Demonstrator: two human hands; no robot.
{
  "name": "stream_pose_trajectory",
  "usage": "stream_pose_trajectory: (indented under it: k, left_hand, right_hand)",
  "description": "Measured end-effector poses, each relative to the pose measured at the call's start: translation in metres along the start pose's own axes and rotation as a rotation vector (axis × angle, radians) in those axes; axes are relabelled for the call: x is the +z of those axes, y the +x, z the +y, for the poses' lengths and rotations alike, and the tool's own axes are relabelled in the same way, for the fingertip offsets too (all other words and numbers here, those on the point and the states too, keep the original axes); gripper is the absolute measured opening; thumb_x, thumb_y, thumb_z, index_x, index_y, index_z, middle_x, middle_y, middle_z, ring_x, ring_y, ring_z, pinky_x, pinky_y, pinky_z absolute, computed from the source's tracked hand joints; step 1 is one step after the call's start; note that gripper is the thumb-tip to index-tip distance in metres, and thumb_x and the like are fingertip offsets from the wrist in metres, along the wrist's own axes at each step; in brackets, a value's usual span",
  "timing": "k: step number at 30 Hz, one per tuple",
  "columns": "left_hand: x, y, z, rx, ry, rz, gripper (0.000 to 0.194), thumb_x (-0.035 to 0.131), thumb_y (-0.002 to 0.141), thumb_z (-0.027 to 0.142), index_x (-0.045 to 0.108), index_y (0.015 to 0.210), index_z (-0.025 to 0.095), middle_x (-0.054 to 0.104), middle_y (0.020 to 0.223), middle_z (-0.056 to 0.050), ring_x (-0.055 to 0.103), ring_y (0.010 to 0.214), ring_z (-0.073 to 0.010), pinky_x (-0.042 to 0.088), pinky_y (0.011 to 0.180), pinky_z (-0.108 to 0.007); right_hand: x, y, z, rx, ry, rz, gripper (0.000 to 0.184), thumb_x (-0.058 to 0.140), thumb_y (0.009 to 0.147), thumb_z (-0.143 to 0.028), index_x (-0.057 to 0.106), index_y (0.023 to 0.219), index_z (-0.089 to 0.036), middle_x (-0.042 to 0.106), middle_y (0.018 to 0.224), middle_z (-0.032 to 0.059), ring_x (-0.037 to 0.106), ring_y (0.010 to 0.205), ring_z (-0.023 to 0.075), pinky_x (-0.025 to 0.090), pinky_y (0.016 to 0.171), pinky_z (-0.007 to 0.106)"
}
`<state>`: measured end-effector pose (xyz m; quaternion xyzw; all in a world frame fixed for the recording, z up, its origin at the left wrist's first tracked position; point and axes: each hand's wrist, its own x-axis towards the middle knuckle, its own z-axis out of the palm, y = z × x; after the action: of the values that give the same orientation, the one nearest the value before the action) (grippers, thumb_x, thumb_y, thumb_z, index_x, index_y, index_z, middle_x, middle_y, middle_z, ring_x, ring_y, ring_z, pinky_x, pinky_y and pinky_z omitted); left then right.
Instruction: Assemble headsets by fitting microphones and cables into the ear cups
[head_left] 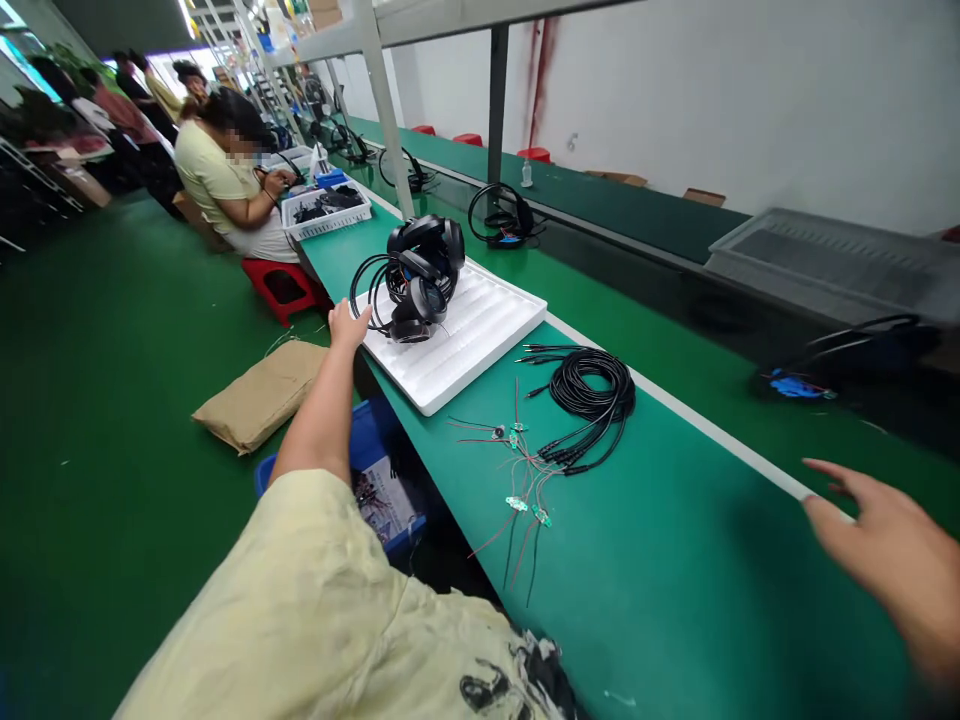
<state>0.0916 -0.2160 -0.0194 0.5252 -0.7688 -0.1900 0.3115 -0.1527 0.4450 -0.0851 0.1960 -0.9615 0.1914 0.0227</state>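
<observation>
My left hand (349,326) is at the left edge of a white foam tray (487,355), its fingers curled at the rim beside the black headbands. Several black headphones (424,285) are piled on the far part of that tray. My right hand (889,545) is held out over the right side of the bench, fingers apart and nothing in them. Between my hands lies a coiled bundle of black cables (596,390) with plugs at one end. Thin wires and small green circuit boards (517,503) spread out on the green bench top (637,580) in front of it.
Beyond the bench runs a conveyor belt (720,345) carrying headphones (855,360) and a translucent tray (832,265). A co-worker (225,180) sits farther along, near a white basket (326,208). A brown package (262,395) and blue bin (382,480) are at my left.
</observation>
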Motion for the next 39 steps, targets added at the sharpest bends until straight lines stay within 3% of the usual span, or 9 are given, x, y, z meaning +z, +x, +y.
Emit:
stream_pose_trajectory:
  k: [4, 9, 14, 19, 23, 27, 31, 35, 39]
  left_hand:
    - [0.004, 0.021, 0.010, -0.021, -0.218, 0.076, 0.032, 0.052, 0.095, 0.033, 0.054, 0.120, 0.014, 0.060, 0.118, -0.010, 0.061, 0.102, -0.0186, 0.054, 0.087, -0.039]
    - [0.003, 0.012, 0.025, 0.072, -0.509, 0.164, 0.023, 0.020, 0.102, 0.016, 0.039, 0.115, 0.013, 0.066, 0.111, -0.010, 0.066, 0.094, -0.0072, 0.051, 0.078, -0.020]
    - [-0.005, -0.007, 0.044, 0.196, -0.633, 0.189, 0.011, 0.030, 0.101, 0.020, 0.040, 0.105, 0.017, 0.067, 0.113, -0.011, 0.064, 0.108, -0.0093, 0.047, 0.089, -0.020]
    - [-0.017, 0.001, 0.065, 0.173, -0.686, 0.068, 0.008, 0.047, 0.093, 0.022, 0.048, 0.088, 0.017, 0.070, 0.083, -0.005, 0.066, 0.083, -0.0121, 0.049, 0.082, -0.023]
    - [-0.021, 0.009, 0.079, 0.131, -0.738, -0.013, 0.008, 0.047, 0.091, 0.018, 0.047, 0.083, 0.017, 0.065, 0.070, -0.001, 0.065, 0.073, -0.0115, 0.051, 0.077, -0.024]
    - [-0.025, -0.001, 0.088, 0.175, -0.755, 0.033, 0.009, 0.046, 0.090, 0.017, 0.044, 0.081, 0.019, 0.066, 0.073, 0.000, 0.067, 0.078, -0.0117, 0.050, 0.081, -0.023]
    - [-0.029, -0.016, 0.085, 0.257, -0.780, 0.098, 0.010, 0.049, 0.090, 0.020, 0.046, 0.081, 0.018, 0.071, 0.078, -0.003, 0.068, 0.084, -0.0133, 0.049, 0.084, -0.025]
    - [-0.027, -0.026, 0.075, 0.357, -0.828, 0.161, 0.008, 0.049, 0.092, 0.025, 0.049, 0.088, 0.017, 0.073, 0.092, -0.008, 0.070, 0.090, -0.0146, 0.050, 0.087, -0.028]
    - [-0.032, -0.035, 0.070, 0.460, -0.904, 0.173, 0.013, 0.047, 0.094, 0.031, 0.050, 0.096, 0.018, 0.073, 0.100, -0.009, 0.069, 0.100, -0.0149, 0.050, 0.093, -0.029]
  right_hand:
    - [-0.001, -0.057, -0.052, 0.021, -0.002, -0.049, 0.044, 0.046, 0.073, -0.046, 0.051, 0.116, -0.038, 0.056, 0.126, 0.0172, 0.053, 0.121, 0.0376, 0.048, 0.084, 0.053]
    - [0.009, -0.117, -0.051, 0.027, 0.024, -0.086, 0.039, 0.046, 0.076, -0.055, 0.050, 0.112, -0.042, 0.056, 0.129, 0.0136, 0.054, 0.120, 0.0377, 0.050, 0.083, 0.053]
    - [0.013, -0.138, -0.058, 0.011, 0.031, -0.141, 0.033, 0.045, 0.081, -0.053, 0.051, 0.111, -0.042, 0.058, 0.127, 0.0127, 0.054, 0.122, 0.0361, 0.050, 0.089, 0.052]
    - [0.011, -0.136, -0.097, -0.137, 0.014, -0.159, 0.034, 0.044, 0.087, -0.042, 0.057, 0.118, -0.033, 0.059, 0.127, 0.0154, 0.057, 0.119, 0.0352, 0.051, 0.092, 0.051]
    - [0.026, -0.116, -0.174, -0.380, 0.033, -0.118, 0.043, 0.037, 0.090, -0.031, 0.056, 0.125, -0.014, 0.061, 0.123, 0.0176, 0.058, 0.115, 0.0338, 0.047, 0.099, 0.054]
    - [0.056, -0.061, -0.288, -0.633, 0.094, -0.128, 0.049, 0.040, 0.090, -0.021, 0.048, 0.138, -0.021, 0.054, 0.134, 0.0091, 0.051, 0.123, 0.0216, 0.042, 0.107, 0.036]
    - [0.089, 0.004, -0.381, -0.650, 0.098, -0.077, 0.065, 0.047, 0.087, -0.016, 0.032, 0.149, -0.021, 0.041, 0.143, 0.0171, 0.049, 0.122, 0.0289, 0.043, 0.102, 0.042]
    - [0.120, 0.046, -0.423, -0.608, 0.103, -0.051, 0.073, 0.046, 0.084, -0.010, 0.021, 0.153, -0.016, 0.033, 0.146, 0.0233, 0.048, 0.121, 0.0332, 0.044, 0.098, 0.046]
    - [0.136, 0.065, -0.430, -0.604, 0.132, -0.051, 0.076, 0.043, 0.083, -0.008, 0.018, 0.154, -0.019, 0.041, 0.138, 0.0176, 0.047, 0.119, 0.0276, 0.044, 0.098, 0.039]
